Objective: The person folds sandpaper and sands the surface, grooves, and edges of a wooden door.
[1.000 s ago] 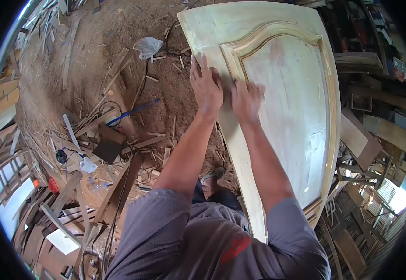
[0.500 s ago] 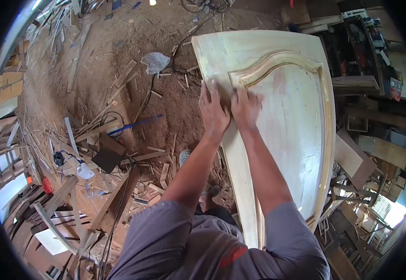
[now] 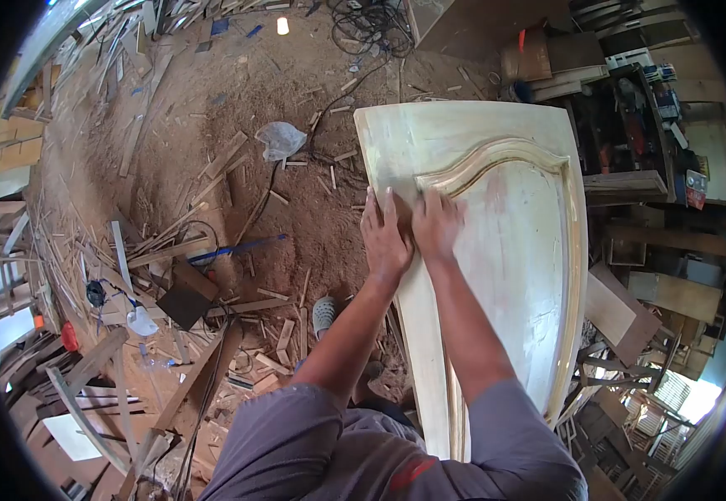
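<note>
A pale wooden door panel (image 3: pixel 513 275) with a raised, curved moulding (image 3: pixel 496 156) lies in front of me. On its left border rests my left hand (image 3: pixel 386 238), its fingers stretched out and pointing away from me. My right hand (image 3: pixel 436 227) is close beside it, just below the moulding's left corner, with the fingers bent down against the wood. Motion blurs those fingers, and whatever they press or hold is hidden. A dark patch shows on the wood between the hands; I cannot tell whether it is shadow.
Wood scraps and a clear plastic bag (image 3: pixel 281 140) litter the dirt floor to the left. A dark cable (image 3: pixel 317 117) runs past the door's far left corner. Stacked boards and a shelf of tools (image 3: pixel 630 134) stand at the right. My shoe (image 3: pixel 323 315) is left of the door.
The whole view has shifted, so the door and hands appear lower. Both hands stay near the moulding's left corner; the right one is smeared by motion in both frames.
</note>
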Available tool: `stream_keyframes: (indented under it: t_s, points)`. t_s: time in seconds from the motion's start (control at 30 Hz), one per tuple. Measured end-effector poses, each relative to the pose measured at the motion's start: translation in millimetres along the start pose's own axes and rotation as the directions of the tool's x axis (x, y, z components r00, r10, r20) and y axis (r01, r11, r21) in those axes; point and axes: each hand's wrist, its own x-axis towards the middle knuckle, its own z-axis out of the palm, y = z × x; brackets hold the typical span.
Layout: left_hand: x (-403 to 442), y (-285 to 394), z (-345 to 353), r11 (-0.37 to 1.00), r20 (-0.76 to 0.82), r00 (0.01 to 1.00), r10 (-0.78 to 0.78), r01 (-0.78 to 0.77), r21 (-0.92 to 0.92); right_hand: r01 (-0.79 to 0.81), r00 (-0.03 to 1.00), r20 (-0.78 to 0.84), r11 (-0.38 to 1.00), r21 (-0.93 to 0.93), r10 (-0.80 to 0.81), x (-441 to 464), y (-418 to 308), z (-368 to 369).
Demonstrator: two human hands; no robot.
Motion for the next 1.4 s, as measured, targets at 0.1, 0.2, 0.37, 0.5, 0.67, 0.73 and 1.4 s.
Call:
stream_keyframes:
  t_s: [0.1, 0.2, 0.37, 0.5, 0.67, 0.73, 1.4]
  points:
    - [-1, -6, 7, 1.000, 0.006, 1.000, -0.002, 0.002, 0.015, -0.045, 0.999, 0.004, 0.994, 0.102, 0.045, 53, -17, 8]
    - [0, -3, 2, 1.000, 0.038, 0.999, -0.021, 0.021, 0.008, 0.026, 0.998, -0.048, 1.000, -0.006, -0.026, -2, -3, -8]
    - [-2, -7, 9, 1.000, 0.008, 1.000, -0.013, 0.013, 0.028, -0.025, 0.995, 0.096, 0.998, 0.060, 0.020, -99, 13, -60]
    - [0, -1, 3, 1.000, 0.010, 1.000, -0.017, 0.017, -0.007, 0.074, 0.997, -0.013, 0.996, -0.050, -0.074, -6, 5, 1]
    - [-1, -8, 8, 1.000, -0.027, 1.000, 0.005, -0.004, 0.017, 0.115, 0.989, 0.099, 0.993, -0.037, -0.111, -68, 11, -41]
    - [-1, -6, 9, 0.999, -0.029, 1.000, 0.001, 0.000, 0.043, 0.103, 0.983, 0.153, 0.994, -0.027, -0.098, -200, 41, -86]
    - [-3, -5, 14, 0.995, -0.071, 0.997, 0.022, -0.015, 0.094, -0.084, 0.976, 0.205, 0.996, 0.006, 0.081, -316, 41, -160]
